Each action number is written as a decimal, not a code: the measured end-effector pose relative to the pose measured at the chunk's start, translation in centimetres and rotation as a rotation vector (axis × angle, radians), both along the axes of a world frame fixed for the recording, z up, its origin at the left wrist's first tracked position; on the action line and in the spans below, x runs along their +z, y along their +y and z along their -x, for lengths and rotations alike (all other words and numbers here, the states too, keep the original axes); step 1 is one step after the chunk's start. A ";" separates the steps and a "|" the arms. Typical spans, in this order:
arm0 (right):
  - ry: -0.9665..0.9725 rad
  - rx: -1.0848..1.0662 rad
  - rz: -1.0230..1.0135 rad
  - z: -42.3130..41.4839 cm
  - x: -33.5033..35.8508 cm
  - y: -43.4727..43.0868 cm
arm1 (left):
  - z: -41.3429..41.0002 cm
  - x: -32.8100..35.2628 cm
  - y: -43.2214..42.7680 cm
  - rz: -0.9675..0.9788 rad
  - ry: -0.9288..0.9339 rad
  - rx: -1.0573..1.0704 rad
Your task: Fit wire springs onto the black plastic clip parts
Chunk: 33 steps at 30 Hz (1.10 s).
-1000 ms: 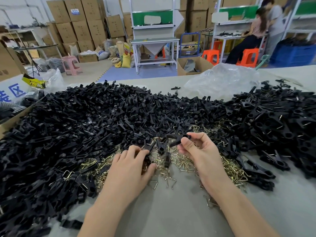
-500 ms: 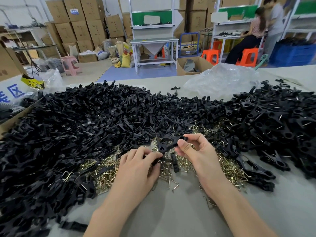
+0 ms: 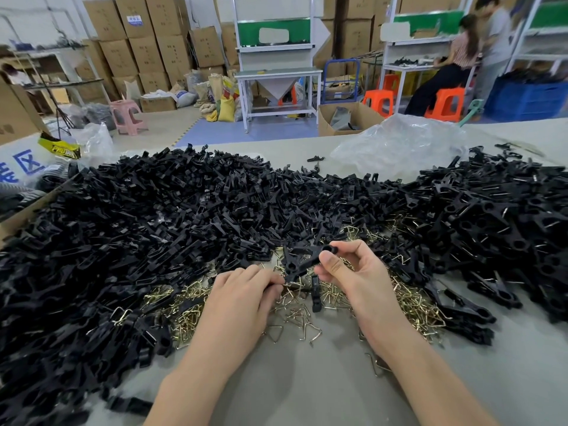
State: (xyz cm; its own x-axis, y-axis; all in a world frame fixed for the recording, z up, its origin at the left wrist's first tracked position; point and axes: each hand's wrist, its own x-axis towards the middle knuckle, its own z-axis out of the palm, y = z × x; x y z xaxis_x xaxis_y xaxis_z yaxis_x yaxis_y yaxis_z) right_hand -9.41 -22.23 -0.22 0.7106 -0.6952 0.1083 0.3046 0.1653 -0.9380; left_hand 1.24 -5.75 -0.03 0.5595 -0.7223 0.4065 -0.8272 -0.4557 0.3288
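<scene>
A clip [image 3: 307,260] is pinched by the right hand [image 3: 353,275], a spring [image 3: 289,284] seemingly by the left hand [image 3: 242,299]; misaligned, it may be flicked away.

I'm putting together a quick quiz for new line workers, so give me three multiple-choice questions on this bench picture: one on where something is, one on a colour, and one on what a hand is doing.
1. Where do the loose wire springs lie?
A) on the table, before the hands
B) in a red bucket
C) in a drawer

2. What colour are the two stools by the seated person?
A) green
B) orange
C) white

3. What is the right hand doing?
A) lying flat
B) waving
C) pinching a black clip part

Answers:
1 A, the brass-coloured heap sits on the grey tabletop.
2 B, both are bright orange.
3 C, the thumb and fingers close on the part.
</scene>
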 end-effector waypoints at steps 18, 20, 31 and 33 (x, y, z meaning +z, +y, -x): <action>0.035 -0.001 0.015 0.1 0.1 -0.1 | 0.1 0.6 0.3 0.267 0.171 0.192; 0.040 -0.003 0.015 0.1 0.1 -0.1 | 0.2 0.8 0.3 0.218 0.102 0.170; 0.060 0.009 0.047 0.2 0.4 0.1 | -1.4 0.7 0.9 0.019 -0.038 0.090; 0.061 0.019 0.056 0.3 0.4 0.2 | -1.2 1.0 1.0 0.111 -0.046 0.090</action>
State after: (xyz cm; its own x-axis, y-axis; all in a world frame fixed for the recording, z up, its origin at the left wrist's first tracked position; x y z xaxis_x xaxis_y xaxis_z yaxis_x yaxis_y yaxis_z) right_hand -9.72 -22.06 0.17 0.7298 -0.6759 0.1024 0.2436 0.1171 -0.9628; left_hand 2.43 -4.77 0.98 0.5990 -0.6192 0.5078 -0.7999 -0.4917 0.3441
